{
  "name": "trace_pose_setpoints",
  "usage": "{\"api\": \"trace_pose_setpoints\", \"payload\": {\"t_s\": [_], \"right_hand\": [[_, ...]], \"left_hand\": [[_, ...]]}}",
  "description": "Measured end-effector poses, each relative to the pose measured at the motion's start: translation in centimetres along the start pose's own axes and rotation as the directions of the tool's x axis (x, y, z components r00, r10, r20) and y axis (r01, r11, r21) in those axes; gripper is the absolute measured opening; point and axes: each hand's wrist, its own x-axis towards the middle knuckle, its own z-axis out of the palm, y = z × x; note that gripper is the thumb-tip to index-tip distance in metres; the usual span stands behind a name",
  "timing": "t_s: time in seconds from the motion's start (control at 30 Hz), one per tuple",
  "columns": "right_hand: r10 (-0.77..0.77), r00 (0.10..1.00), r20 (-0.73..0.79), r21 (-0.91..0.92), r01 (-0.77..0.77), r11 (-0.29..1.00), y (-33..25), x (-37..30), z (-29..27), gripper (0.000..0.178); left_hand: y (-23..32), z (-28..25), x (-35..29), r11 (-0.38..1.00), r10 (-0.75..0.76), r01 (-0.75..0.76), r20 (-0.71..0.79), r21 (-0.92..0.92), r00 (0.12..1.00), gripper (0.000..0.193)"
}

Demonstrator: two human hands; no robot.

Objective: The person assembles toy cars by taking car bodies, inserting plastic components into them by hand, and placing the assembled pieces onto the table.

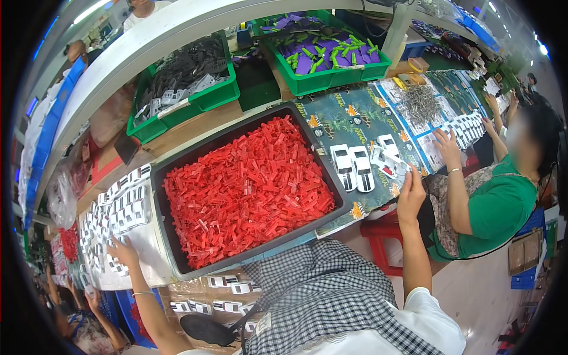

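Note:
My left hand (123, 251), fingers spread, reaches over several white toy car bodies (121, 210) with dark windows, packed together at the left of the table. It touches or nearly touches the nearest ones; I see nothing held in it. At the right, my right hand (410, 195) has its fingertips closed at the edge of a white plastic toy car shell (400, 170). Beside that shell lie loose white car parts (381, 157) with a small red piece among them. Two white toy cars (355, 168) stand side by side just left of these parts.
Between my arms sits a large black tray (162, 219) full of red plastic pieces (248, 189). Behind it stand a green bin (183, 116) of grey parts and a green bin (340, 78) of purple and green parts. A co-worker (497, 195) sits right, near metal pins (421, 105).

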Motion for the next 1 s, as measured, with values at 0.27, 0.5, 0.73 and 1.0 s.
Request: {"api": "trace_pose_setpoints", "payload": {"t_s": [0.27,0.5,0.73,1.0], "right_hand": [[-0.262,0.902,0.344,0.379,0.122,0.917,-10.1,-0.5,0.2,0.026],[-0.453,0.752,0.479,0.627,0.068,0.776,-17.4,-1.4,5.2,0.027],[-0.581,0.516,0.629,0.258,0.567,0.782,-12.9,-2.8,8.8,0.016],[-0.596,0.466,0.654,0.071,0.746,0.662,-14.0,-1.8,8.7,0.013]], "left_hand": [[28.6,-26.4,-11.9,0.165,0.773,-0.611,-0.284,-0.774,0.568,0.055],[37.1,-26.9,-18.2,-0.033,0.990,-0.129,-0.051,-0.991,0.134,0.037],[37.4,-17.9,-15.0,0.007,0.826,0.678,0.387,-0.735,0.411,0.026],[38.0,-18.3,-15.3,-0.085,0.808,0.815,0.438,-0.573,0.393,0.040]]}}
